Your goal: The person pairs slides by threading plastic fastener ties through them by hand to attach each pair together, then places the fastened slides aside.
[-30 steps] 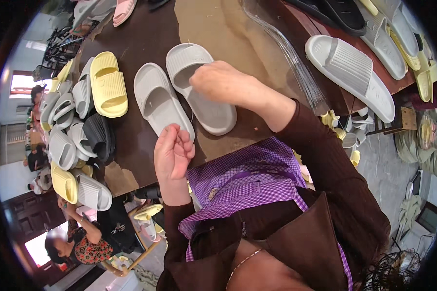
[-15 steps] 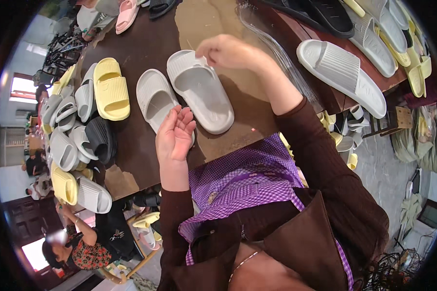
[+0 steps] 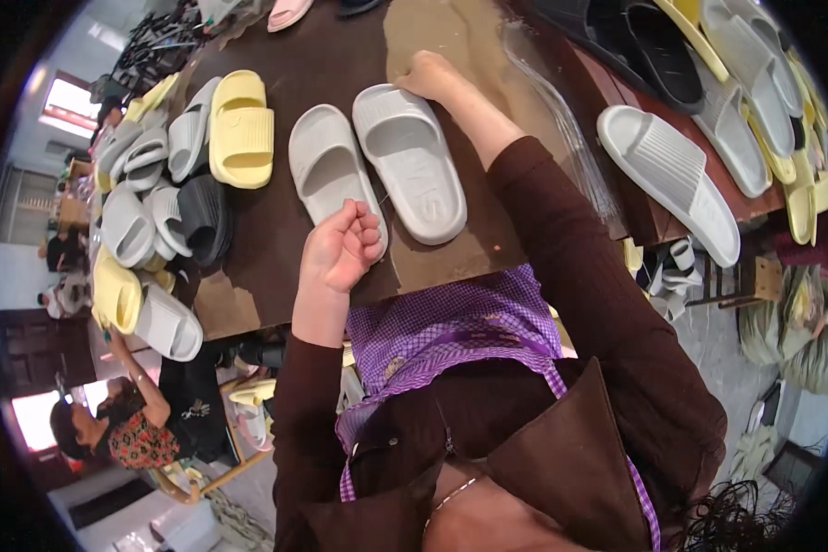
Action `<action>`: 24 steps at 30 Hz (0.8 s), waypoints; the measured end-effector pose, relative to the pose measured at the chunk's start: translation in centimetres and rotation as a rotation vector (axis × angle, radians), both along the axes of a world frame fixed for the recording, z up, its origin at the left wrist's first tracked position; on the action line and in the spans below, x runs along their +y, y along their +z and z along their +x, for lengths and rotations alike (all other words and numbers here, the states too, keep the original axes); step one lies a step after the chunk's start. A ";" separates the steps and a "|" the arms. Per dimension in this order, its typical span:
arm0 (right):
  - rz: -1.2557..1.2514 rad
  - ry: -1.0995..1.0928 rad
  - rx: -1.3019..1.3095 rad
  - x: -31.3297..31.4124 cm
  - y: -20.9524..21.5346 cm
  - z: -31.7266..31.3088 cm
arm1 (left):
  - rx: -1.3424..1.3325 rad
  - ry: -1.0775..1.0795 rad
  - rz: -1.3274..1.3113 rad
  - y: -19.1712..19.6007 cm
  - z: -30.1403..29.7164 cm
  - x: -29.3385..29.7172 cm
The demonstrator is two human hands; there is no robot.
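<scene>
Two light grey slide slippers lie side by side on the brown table [image 3: 281, 290], toes away from me. My left hand [image 3: 342, 247] is over the heel of the left slipper [image 3: 324, 152], its fingers curled in. Whatever it may hold is hidden. At the far end, my right hand [image 3: 425, 75] is beside the toe of the right slipper [image 3: 423, 179]. Its fingers are bent downward and close together, and I cannot see what is between them. The insole of the right slipper lies uncovered to view.
A yellow slipper [image 3: 241, 138], a black slipper [image 3: 204, 216] and several grey ones lie at left. Clear plastic [image 3: 561, 120] runs along the right side, before a raised reddish surface bearing a grey slipper [image 3: 667, 179]. Another person [image 3: 143, 432] is at lower left.
My left hand's fingers have gone from loosely spread to curled in. My right hand has come down beside the right slipper's toe. The whole view has shifted.
</scene>
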State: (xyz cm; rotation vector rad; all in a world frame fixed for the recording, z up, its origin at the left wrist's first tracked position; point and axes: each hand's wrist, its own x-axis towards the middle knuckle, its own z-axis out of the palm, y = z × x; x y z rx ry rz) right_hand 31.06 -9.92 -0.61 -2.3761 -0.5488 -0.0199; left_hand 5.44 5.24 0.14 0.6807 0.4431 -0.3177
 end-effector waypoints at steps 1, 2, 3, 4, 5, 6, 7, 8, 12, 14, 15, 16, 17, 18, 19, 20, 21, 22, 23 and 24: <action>-0.006 0.010 0.000 0.0 -0.1 0.2 | 0.016 -0.007 0.019 0.1 -0.2 0.3; -0.012 0.017 0.000 0.0 -0.3 0.3 | 0.033 -0.018 0.037 0.4 -0.2 0.6; -0.010 0.025 0.002 0.0 -0.6 0.4 | 0.050 -0.032 0.055 0.5 -0.2 0.8; 0.024 0.012 -0.027 0.1 -0.6 0.0 | 0.052 -0.022 0.057 0.8 0.1 1.0; 0.058 -0.004 -0.057 0.1 -0.6 -0.4 | 0.059 0.014 0.181 1.0 0.8 1.2; 0.093 -0.025 -0.086 0.0 -0.6 -0.6 | 0.065 0.044 0.308 1.3 1.7 1.4; 0.096 -0.025 -0.085 0.0 -0.6 -0.7 | 0.071 0.073 0.433 1.5 2.6 1.6; 0.138 -0.001 -0.101 -0.1 -0.6 -0.8 | 0.072 0.072 0.436 1.2 3.6 2.0; 0.309 0.089 -0.129 0.1 0.4 -0.9 | 0.090 0.048 0.610 0.5 6.7 2.7; 0.470 0.194 -0.108 0.9 1.2 -1.0 | 0.102 0.034 0.681 0.7 7.1 2.4; 0.470 0.197 -0.107 1.5 1.7 -1.1 | 0.111 0.031 0.715 0.8 7.1 2.2; 0.472 0.284 -0.121 2.0 2.4 -1.0 | 0.110 0.033 0.714 1.1 7.2 1.9; 0.473 0.374 -0.134 2.7 2.9 -1.0 | 0.121 0.051 0.719 1.4 7.3 1.5; 0.474 0.467 -0.146 3.6 3.4 -1.3 | 0.133 0.071 0.723 1.6 7.3 1.2; 0.473 0.466 -0.145 4.5 3.3 -1.1 | 0.145 0.083 0.728 1.6 7.3 0.8; 0.401 0.541 -0.166 5.5 3.4 -0.8 | 0.146 0.083 0.726 1.5 7.4 0.6; 0.330 0.622 -0.192 6.8 3.6 -0.2 | 0.149 0.088 0.735 1.5 7.5 0.6; 0.258 0.702 -0.219 8.0 3.6 0.1 | 0.151 0.093 0.743 1.5 7.6 0.6; 0.258 0.707 -0.222 9.0 3.5 0.3 | 0.153 0.097 0.750 1.4 7.6 0.5; 0.139 0.719 -0.177 10.4 3.7 0.0 | 0.155 0.107 0.754 1.5 7.6 0.5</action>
